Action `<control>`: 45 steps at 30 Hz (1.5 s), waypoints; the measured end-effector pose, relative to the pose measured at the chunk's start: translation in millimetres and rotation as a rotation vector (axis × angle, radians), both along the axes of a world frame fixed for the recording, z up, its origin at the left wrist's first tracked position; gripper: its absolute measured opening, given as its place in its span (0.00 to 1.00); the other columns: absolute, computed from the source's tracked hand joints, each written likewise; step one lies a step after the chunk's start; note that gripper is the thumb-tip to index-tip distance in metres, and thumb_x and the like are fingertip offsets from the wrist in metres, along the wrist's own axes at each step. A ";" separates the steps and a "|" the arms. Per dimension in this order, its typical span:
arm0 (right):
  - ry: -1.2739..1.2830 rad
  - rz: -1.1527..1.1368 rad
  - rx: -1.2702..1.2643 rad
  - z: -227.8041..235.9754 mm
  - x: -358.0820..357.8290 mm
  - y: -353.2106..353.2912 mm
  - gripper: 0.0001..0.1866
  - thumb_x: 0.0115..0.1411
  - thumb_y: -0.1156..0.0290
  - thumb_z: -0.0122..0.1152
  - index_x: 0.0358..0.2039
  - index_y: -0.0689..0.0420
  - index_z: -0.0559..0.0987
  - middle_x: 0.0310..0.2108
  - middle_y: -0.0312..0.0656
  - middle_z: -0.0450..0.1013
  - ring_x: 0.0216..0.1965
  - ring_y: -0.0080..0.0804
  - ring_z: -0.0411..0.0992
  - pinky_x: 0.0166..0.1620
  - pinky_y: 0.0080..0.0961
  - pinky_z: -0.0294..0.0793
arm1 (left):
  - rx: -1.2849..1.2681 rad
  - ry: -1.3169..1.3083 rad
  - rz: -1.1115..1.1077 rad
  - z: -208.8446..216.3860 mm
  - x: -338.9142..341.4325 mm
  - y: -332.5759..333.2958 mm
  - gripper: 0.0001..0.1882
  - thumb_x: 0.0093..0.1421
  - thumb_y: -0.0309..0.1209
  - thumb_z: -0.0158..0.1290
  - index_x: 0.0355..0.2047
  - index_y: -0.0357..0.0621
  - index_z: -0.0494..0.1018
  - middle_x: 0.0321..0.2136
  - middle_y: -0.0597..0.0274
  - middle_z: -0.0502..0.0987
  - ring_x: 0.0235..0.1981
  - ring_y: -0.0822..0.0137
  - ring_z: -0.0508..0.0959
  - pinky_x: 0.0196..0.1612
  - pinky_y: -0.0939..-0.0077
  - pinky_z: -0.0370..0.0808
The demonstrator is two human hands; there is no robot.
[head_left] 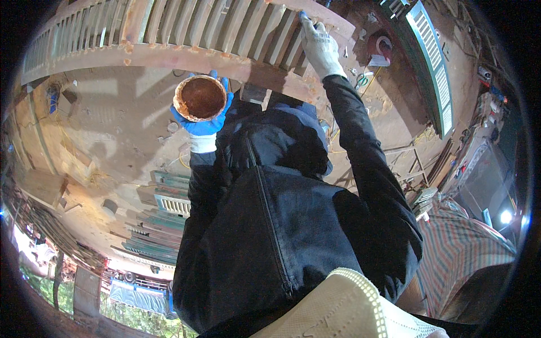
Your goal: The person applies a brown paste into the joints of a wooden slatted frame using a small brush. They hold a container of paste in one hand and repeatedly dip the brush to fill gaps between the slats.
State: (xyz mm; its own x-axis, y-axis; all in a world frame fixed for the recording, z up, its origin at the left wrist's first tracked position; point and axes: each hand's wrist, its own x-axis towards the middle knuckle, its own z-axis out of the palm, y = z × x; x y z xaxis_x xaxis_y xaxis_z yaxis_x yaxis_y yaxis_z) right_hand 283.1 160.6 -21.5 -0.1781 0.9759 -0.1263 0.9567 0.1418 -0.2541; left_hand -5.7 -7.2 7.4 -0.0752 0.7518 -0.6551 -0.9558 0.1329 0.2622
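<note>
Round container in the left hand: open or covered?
Open: the round container in the left hand has an uncovered mouth, its brown inside showing.

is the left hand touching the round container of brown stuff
Touching. The head view shows the left hand cupping the round container, wrapped around its side.

Two markings are present. Marking one is located on the back of the pale glove (pixel 327 63) covering the right hand (pixel 319 43): small dark printed characters, arranged in a short line across the fabric behind the fingers. Marking two is located on the cream-coloured mask (pixel 344 301) at the lower edge of the view: faint, raised, script-like characters, set at a slant near the bottom border. These are not legible in full.
</note>
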 end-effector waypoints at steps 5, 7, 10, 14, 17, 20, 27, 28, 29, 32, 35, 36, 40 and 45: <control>0.079 -0.036 0.040 1.0 4.1 0.4 0.21 0.69 0.60 0.48 0.62 0.39 0.69 0.41 0.54 0.74 0.38 0.55 0.78 0.40 0.48 0.78 | 0.266 -0.499 0.052 -3.6 -9.1 -5.5 0.46 0.50 0.69 0.55 0.64 0.60 0.65 0.68 0.44 0.58 0.67 0.35 0.58 0.61 0.30 0.64; 0.019 -0.057 -0.025 4.9 2.6 2.7 0.22 0.69 0.61 0.48 0.63 0.41 0.68 0.43 0.55 0.74 0.39 0.55 0.78 0.41 0.48 0.77 | 0.076 -0.154 0.020 -1.7 -4.9 -2.5 0.45 0.50 0.69 0.55 0.64 0.60 0.65 0.68 0.44 0.57 0.67 0.34 0.57 0.60 0.30 0.65; 0.015 -0.024 -0.020 5.2 3.2 -8.4 0.22 0.69 0.62 0.48 0.64 0.41 0.68 0.45 0.55 0.74 0.40 0.55 0.77 0.42 0.49 0.77 | 0.127 -0.258 0.052 -3.5 -7.5 -5.8 0.45 0.51 0.68 0.56 0.64 0.61 0.65 0.68 0.45 0.57 0.67 0.34 0.57 0.61 0.30 0.65; 0.171 -0.031 0.108 -3.6 11.9 -11.2 0.24 0.67 0.65 0.50 0.63 0.40 0.68 0.43 0.55 0.74 0.38 0.54 0.78 0.39 0.46 0.79 | 0.256 -0.480 0.074 1.1 -8.8 -4.6 0.45 0.51 0.69 0.54 0.64 0.61 0.65 0.67 0.46 0.58 0.66 0.35 0.59 0.61 0.31 0.65; 0.086 -0.065 0.071 4.1 6.2 -0.4 0.22 0.68 0.63 0.49 0.63 0.41 0.69 0.41 0.55 0.75 0.38 0.55 0.78 0.40 0.48 0.78 | 0.250 -0.446 0.060 -0.1 -10.4 -5.0 0.48 0.51 0.75 0.43 0.64 0.59 0.65 0.65 0.48 0.64 0.64 0.38 0.65 0.59 0.31 0.66; 0.028 -0.084 0.067 -2.1 4.9 8.3 0.22 0.69 0.61 0.48 0.63 0.42 0.69 0.40 0.55 0.75 0.38 0.55 0.78 0.40 0.48 0.78 | 0.217 -0.423 0.076 -0.8 -9.0 -4.9 0.49 0.50 0.76 0.44 0.65 0.59 0.64 0.65 0.48 0.63 0.65 0.38 0.64 0.59 0.32 0.66; 0.061 -0.029 0.050 8.2 -6.3 7.8 0.23 0.69 0.61 0.49 0.64 0.42 0.68 0.40 0.55 0.75 0.38 0.53 0.78 0.40 0.46 0.78 | 0.241 -0.463 0.055 2.8 -9.9 -7.2 0.50 0.50 0.76 0.44 0.65 0.59 0.63 0.66 0.47 0.63 0.65 0.38 0.64 0.60 0.33 0.66; 0.072 -0.030 0.044 11.9 -12.0 10.9 0.23 0.69 0.61 0.49 0.64 0.42 0.67 0.40 0.55 0.74 0.38 0.52 0.78 0.40 0.46 0.79 | 0.226 -0.458 0.061 2.2 -10.4 -7.9 0.50 0.50 0.76 0.44 0.65 0.59 0.63 0.66 0.47 0.62 0.65 0.38 0.63 0.60 0.33 0.66; 0.061 -0.001 0.053 8.3 -16.4 13.3 0.23 0.69 0.61 0.50 0.64 0.41 0.67 0.41 0.54 0.74 0.37 0.52 0.78 0.39 0.46 0.79 | 0.211 -0.452 0.066 1.2 -11.1 -8.8 0.50 0.50 0.77 0.44 0.65 0.59 0.63 0.66 0.47 0.62 0.65 0.38 0.63 0.60 0.32 0.65; 0.013 0.048 0.054 -2.0 -24.6 15.6 0.24 0.68 0.61 0.51 0.65 0.41 0.66 0.41 0.54 0.74 0.35 0.52 0.78 0.37 0.46 0.79 | 0.137 -0.380 0.069 -11.6 -15.3 -11.9 0.51 0.50 0.77 0.44 0.66 0.59 0.62 0.66 0.47 0.62 0.65 0.38 0.63 0.60 0.32 0.65; -0.013 0.054 0.007 -6.7 -29.1 0.2 0.24 0.68 0.62 0.51 0.64 0.42 0.66 0.39 0.53 0.73 0.32 0.53 0.78 0.34 0.48 0.78 | 0.243 -0.462 0.071 4.8 -7.1 -5.9 0.50 0.50 0.77 0.44 0.65 0.60 0.63 0.66 0.47 0.63 0.65 0.38 0.63 0.60 0.31 0.65; 0.019 0.053 0.021 -5.9 -28.6 2.4 0.24 0.68 0.62 0.51 0.65 0.42 0.66 0.40 0.53 0.73 0.32 0.53 0.78 0.34 0.48 0.78 | 0.258 -0.478 0.073 5.9 -7.2 -6.2 0.50 0.50 0.77 0.45 0.65 0.60 0.63 0.66 0.47 0.63 0.65 0.38 0.62 0.60 0.31 0.65; 0.025 0.020 0.009 -1.2 -28.4 11.4 0.30 0.64 0.67 0.54 0.67 0.40 0.63 0.45 0.54 0.71 0.36 0.53 0.79 0.36 0.48 0.79 | 0.026 -0.078 0.023 17.4 0.8 0.4 0.51 0.49 0.77 0.46 0.66 0.60 0.62 0.66 0.47 0.62 0.66 0.38 0.61 0.61 0.31 0.64; 0.051 0.030 0.057 -1.6 -31.0 3.5 0.23 0.67 0.61 0.52 0.63 0.43 0.69 0.38 0.55 0.74 0.35 0.56 0.77 0.37 0.49 0.78 | 0.258 -0.540 0.110 5.1 -10.5 -8.3 0.52 0.49 0.77 0.45 0.66 0.59 0.62 0.66 0.46 0.61 0.66 0.38 0.60 0.61 0.31 0.63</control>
